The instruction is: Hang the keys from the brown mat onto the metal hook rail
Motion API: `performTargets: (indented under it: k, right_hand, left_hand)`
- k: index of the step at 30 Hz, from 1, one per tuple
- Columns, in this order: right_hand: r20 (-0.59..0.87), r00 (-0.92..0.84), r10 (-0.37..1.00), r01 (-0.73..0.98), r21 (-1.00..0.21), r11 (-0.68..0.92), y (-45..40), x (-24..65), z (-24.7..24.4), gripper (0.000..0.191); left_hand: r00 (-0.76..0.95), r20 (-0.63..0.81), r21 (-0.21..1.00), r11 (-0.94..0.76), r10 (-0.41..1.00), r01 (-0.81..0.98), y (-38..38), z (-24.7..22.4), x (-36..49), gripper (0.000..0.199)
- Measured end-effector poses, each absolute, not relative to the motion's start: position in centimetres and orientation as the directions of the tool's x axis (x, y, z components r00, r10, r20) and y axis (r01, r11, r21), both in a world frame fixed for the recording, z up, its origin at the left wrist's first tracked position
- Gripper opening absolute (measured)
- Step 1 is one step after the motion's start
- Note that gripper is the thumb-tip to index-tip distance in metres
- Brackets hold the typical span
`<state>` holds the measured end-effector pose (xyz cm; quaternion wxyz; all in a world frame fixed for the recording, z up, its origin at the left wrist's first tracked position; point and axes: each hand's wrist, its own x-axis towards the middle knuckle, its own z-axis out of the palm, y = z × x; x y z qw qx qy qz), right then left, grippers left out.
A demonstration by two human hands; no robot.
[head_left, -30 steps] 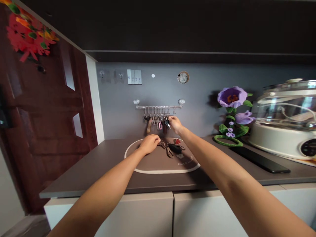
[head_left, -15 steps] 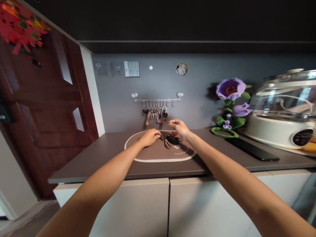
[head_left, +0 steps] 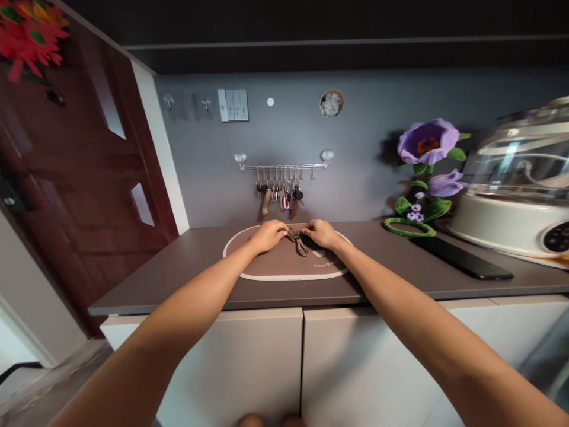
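Observation:
A bunch of keys (head_left: 301,245) with a black piece attached lies over the brown oval mat (head_left: 271,267). At its left end my left hand (head_left: 270,235) pinches the ring side between thumb and fingers. From the right, my right hand (head_left: 322,233) closes on the same bunch near the black piece, covering most of it. Fingertips of both hands are a short gap apart. On the wall behind, a hook rack (head_left: 284,168) carries several hanging keys and fobs (head_left: 278,193); neither hand touches it.
On the right of the counter (head_left: 373,261) are a black phone (head_left: 462,258), a purple knitted flower (head_left: 429,142) with a green ring base, and a white appliance (head_left: 498,219) with a clear cover. A dark cabinet overhangs above; a brown door (head_left: 89,178) stands left.
My right hand has come down and left from above the mat onto the keys, closing its fingers. My left hand keeps its pinch. The view has tilted slightly down.

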<state>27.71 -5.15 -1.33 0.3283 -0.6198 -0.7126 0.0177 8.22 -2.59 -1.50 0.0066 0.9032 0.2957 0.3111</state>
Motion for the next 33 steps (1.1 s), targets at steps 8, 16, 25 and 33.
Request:
performTargets:
  k: [8, 16, 25, 33]
  right_hand:
    - [0.394, -0.007, 0.919, 0.902, -0.393, 0.176, -5.1, 27.1, -1.1, 0.014]
    - [0.442, -0.02, 0.897, 0.843, -0.475, 0.253, -5.6, 26.7, -0.6, 0.011]
    - [0.504, 0.019, 0.864, 0.617, -0.685, 0.386, -6.0, 26.5, -0.3, 0.014]
    - [0.507, 0.033, 0.861, 0.315, -0.823, 0.473, -5.0, 26.6, -0.9, 0.027]
  left_hand:
    - [0.611, 0.567, 0.186, -0.808, 0.553, 0.559, -2.5, -1.5, 8.2, 0.02]
    - [0.551, 0.601, 0.197, -0.775, 0.579, 0.6, -2.6, -1.2, 8.0, 0.02]
    - [0.559, 0.634, 0.185, -0.807, 0.534, 0.561, -3.0, -0.8, 8.2, 0.022]
    - [0.542, 0.67, 0.244, -0.84, 0.507, 0.484, -4.3, -0.1, 8.7, 0.022]
